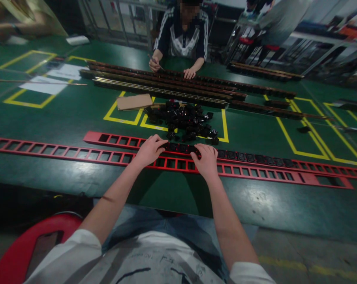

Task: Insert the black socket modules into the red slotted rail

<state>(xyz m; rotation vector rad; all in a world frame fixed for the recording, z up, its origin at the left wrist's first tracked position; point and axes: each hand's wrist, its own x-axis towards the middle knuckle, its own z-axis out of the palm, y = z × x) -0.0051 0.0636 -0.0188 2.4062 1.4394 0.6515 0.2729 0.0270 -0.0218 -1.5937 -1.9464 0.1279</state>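
Observation:
Two long red strips [184, 165] with rows of square openings lie side by side across the bench. Black square modules [240, 157] fill part of the farther red strip [122, 141], and its left-end openings are bare. My left hand [149, 152] is closed at that strip, thumb and forefinger about a dark module. A short way to the right, my right hand [207, 158] curls over the same row, thumb and fingertips on another black module. Several modules show between my hands. Just beyond them sits a heap of loose black parts [184, 116].
Long dark strips [166, 86] lie farther back, where a person's hands [189, 73] rest, one holding a thin tool. A brown cardboard piece [134, 101] and white papers [45, 83] lie to the left. Yellow tape outlines [309, 154] mark the green bench. A red stool [18, 252] stands at lower left.

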